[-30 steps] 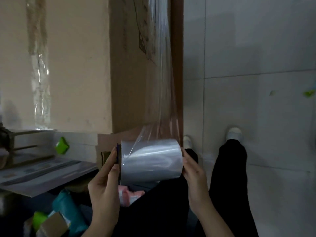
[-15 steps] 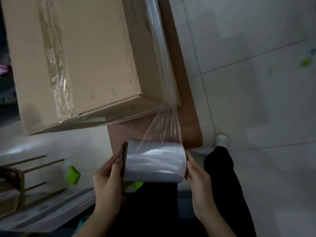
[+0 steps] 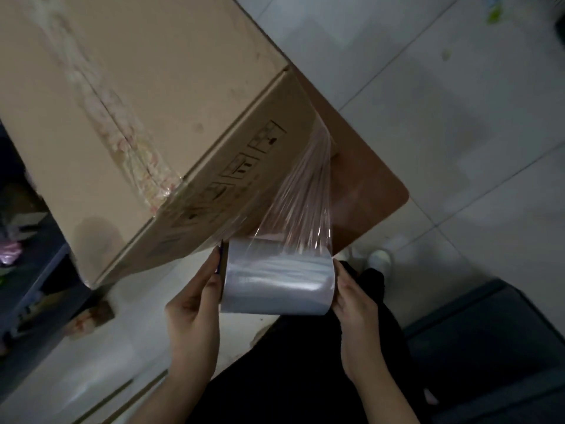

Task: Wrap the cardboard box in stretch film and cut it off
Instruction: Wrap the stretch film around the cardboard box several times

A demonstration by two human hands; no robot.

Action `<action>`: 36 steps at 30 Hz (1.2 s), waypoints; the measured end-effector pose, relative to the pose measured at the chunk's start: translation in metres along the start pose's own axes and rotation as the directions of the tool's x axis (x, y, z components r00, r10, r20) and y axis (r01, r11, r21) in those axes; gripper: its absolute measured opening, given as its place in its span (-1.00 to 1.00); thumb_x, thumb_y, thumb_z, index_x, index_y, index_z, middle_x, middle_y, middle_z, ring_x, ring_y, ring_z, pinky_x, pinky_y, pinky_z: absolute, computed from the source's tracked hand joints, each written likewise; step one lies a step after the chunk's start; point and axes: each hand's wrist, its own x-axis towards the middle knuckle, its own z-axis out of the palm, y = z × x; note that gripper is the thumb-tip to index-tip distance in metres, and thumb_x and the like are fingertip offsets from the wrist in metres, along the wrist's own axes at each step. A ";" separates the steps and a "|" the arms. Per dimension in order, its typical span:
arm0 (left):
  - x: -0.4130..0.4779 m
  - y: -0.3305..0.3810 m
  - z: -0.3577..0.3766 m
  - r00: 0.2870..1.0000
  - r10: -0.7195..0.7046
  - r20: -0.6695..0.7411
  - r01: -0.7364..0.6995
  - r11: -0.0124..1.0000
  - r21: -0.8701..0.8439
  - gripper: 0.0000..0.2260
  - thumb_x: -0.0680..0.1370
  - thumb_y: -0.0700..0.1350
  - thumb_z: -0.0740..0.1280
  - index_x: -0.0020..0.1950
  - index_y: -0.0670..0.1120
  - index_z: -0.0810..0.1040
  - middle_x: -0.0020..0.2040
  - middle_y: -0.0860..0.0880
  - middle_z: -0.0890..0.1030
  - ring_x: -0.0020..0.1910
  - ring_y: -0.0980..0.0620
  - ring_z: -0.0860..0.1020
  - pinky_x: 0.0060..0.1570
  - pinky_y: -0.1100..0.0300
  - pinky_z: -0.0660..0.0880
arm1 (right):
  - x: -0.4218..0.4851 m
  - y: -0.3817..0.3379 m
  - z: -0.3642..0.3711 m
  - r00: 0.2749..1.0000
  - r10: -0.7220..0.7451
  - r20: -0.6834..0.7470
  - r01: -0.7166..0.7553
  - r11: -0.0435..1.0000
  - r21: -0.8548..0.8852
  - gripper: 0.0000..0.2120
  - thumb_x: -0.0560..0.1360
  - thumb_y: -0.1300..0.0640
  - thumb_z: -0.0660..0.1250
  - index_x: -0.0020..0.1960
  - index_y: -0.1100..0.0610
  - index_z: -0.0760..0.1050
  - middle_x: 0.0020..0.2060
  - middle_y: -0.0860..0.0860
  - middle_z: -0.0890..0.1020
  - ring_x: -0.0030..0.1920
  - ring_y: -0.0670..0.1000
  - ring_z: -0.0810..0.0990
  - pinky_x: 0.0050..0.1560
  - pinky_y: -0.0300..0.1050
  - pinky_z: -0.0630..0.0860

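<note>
Your left hand (image 3: 195,304) and right hand (image 3: 354,304) clamp the two ends of the short, wide roll of clear stretch film (image 3: 276,278), palms pressed inward against its end faces, fingers closed on the rim. Held this way, with nothing touching the curved face, the roll is probably free to turn between your palms and pay out film.

Above and ahead of both hands stands the large tan cardboard box (image 3: 159,96), its printed side panel facing you. A sheet of transparent film (image 3: 305,203) rises from the top of the roll to the box's nearer right-hand corner, gathered into taut streaks where it meets the edge; the streaking suggests you are keeping tension on it so the layer clings. Left of your left hand, an earlier band of wrinkled film (image 3: 134,154) already crosses the box's top seam and folds over the edge.

The box rests on a reddish-brown wooden surface (image 3: 373,191) with a rounded corner, beyond your right hand. Below are pale floor tiles (image 3: 458,102) and your dark trousers (image 3: 305,371).

Judged stage: wrapping is under way, and the film is uncut. No cutting tool is visible.
</note>
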 end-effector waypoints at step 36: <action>0.216 -0.080 -0.232 0.641 0.361 0.677 -0.542 0.838 0.067 -0.66 0.51 -0.11 0.23 0.25 -0.11 0.57 0.16 0.17 0.64 0.25 0.17 0.53 0.23 0.30 0.43 | -0.010 0.285 0.283 0.909 -0.196 -0.367 0.408 0.598 0.690 -0.68 0.61 0.19 0.17 0.03 -0.06 0.68 0.07 -0.10 0.70 0.07 -0.13 0.66 -0.09 -0.35 0.57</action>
